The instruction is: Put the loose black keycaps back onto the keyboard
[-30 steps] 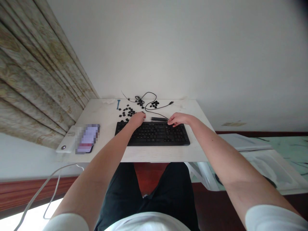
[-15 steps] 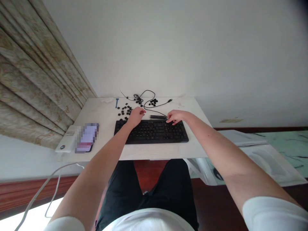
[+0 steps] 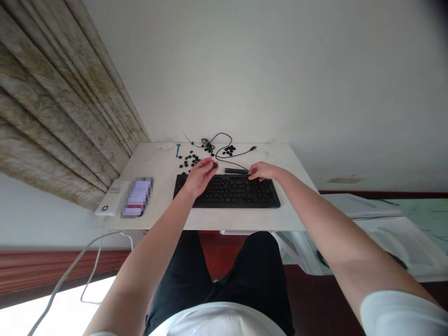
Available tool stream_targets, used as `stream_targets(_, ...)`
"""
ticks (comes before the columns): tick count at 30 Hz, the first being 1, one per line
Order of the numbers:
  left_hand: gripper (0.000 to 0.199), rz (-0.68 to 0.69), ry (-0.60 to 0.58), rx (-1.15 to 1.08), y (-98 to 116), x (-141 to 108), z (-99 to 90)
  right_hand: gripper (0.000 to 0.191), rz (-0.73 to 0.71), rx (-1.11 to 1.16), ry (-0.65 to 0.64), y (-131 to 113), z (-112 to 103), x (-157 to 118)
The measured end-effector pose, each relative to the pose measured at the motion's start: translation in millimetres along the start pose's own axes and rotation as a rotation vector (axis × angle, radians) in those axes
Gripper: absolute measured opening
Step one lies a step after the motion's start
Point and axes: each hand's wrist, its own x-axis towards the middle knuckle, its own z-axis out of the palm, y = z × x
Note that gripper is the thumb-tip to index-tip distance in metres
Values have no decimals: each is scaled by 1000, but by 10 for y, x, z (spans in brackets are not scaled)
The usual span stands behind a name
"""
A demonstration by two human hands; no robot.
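Observation:
A black keyboard (image 3: 238, 198) lies across the desk with its long side toward me. My left hand (image 3: 201, 176) is above its left part, thumb and fingers pinched on a small black keycap (image 3: 214, 164). At the keyboard's upper right edge is my right hand (image 3: 261, 171), its fingers curled and pressed together; what they hold, if anything, is hidden. Loose black keycaps (image 3: 186, 163) are scattered behind my left hand, and a further cluster of keycaps (image 3: 229, 150) sits near the cable. A long dark bar-shaped piece (image 3: 235, 171) lies just behind the keyboard.
A black USB cable (image 3: 226, 135) loops over the back of the desk (image 3: 224, 219). To the left are a blue tool (image 3: 178, 150), a phone (image 3: 137, 198) and a white box (image 3: 110, 200) with a cord. A wall (image 3: 245, 84) stands behind; a curtain (image 3: 70, 102) hangs at left.
My left hand has turned, so the keycap in its fingers now shows. The right hand stays at the keyboard's upper right edge. The whole view has shifted slightly.

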Motion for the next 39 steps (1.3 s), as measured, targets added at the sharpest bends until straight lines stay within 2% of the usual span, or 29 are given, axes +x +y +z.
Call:
stream_targets(3,12,-9,9,-4,15,-81,12,23,-126,-57,211,-131,142,-187)
stream_targets(6,12,-21,4,11,-2,-121,19,28,-319,51,394,-383,392,-470)
stream_targets(8,12,-34,-11,27,-28,-140,22,36,-446,125,406,-576,589,-656)
stream_targets(11,14,-63,-40,46,-82,-172,23,38,-637,117,420,-799,838,-830)
stream_targets(14,16,-77,-61,69,-143,-209,18,32,-708,62,478,-882,974,-855)
stream_targets(20,22,-96,-82,81,-247,-288,20,16,-703,22,527,-846,1029,-778)
stream_targets(23,24,-75,-65,181,-247,-330,-12,19,-589,90,528,-796,996,-765)
stream_targets(25,27,-1,-7,392,-210,-372,-93,22,-439,192,511,-733,958,-753)
stream_targets(27,30,134,60,721,-152,-437,-231,24,-311,291,453,-645,923,-736)
stream_targets(30,28,371,70,1214,-76,-582,-499,24,-236,419,332,-502,898,-708)
stream_targets(32,26,467,43,1431,-63,-695,-663,19,-224,505,267,-423,898,-695)
stream_targets(35,23,536,17,1594,-104,-838,-819,10,-203,542,211,-360,903,-688)
stream_targets(39,25,616,-82,1663,-188,-913,-858,10,-207,383,175,-408,930,-676)
